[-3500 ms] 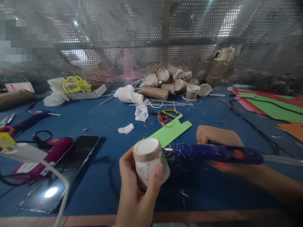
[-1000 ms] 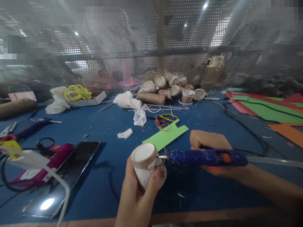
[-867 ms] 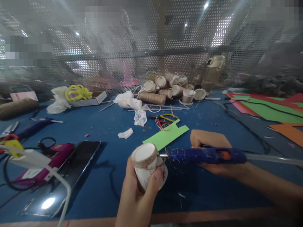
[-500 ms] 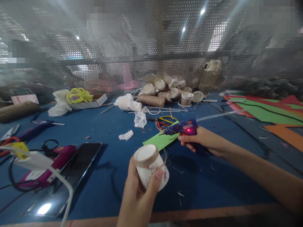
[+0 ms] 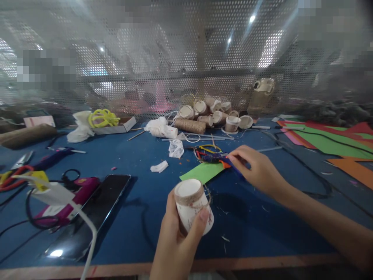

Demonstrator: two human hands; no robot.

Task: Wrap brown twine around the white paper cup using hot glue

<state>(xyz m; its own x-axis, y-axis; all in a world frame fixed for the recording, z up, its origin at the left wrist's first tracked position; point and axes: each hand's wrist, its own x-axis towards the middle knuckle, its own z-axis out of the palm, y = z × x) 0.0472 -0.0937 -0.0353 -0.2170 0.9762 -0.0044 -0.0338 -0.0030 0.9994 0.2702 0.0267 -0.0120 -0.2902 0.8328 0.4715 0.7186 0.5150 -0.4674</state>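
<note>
In the head view my left hand (image 5: 179, 241) is closed around a white paper cup (image 5: 192, 210), held upside down and tilted. Brown twine is wound round the cup's upper end, and a loose strand hangs at its right side. My right hand (image 5: 256, 171) has its fingers pinched together at a dark blue hot glue gun (image 5: 214, 157). The glue gun lies low over the table, its nozzle pointing left, beside a green paper strip (image 5: 202, 172). Yellow- and red-handled pliers (image 5: 208, 149) lie just behind it, partly covered.
Several twine-wrapped cups (image 5: 201, 109) and a twine roll (image 5: 190, 125) lie by the mesh screen. A phone (image 5: 99, 210), a white cable (image 5: 93, 233) and scissors (image 5: 17, 175) are on the left. Coloured paper sheets (image 5: 335, 140) spread at the right.
My right hand has lowered the glue gun toward the table behind the green paper, and its grip has shifted. My left hand still holds the cup; the view has shifted slightly.
</note>
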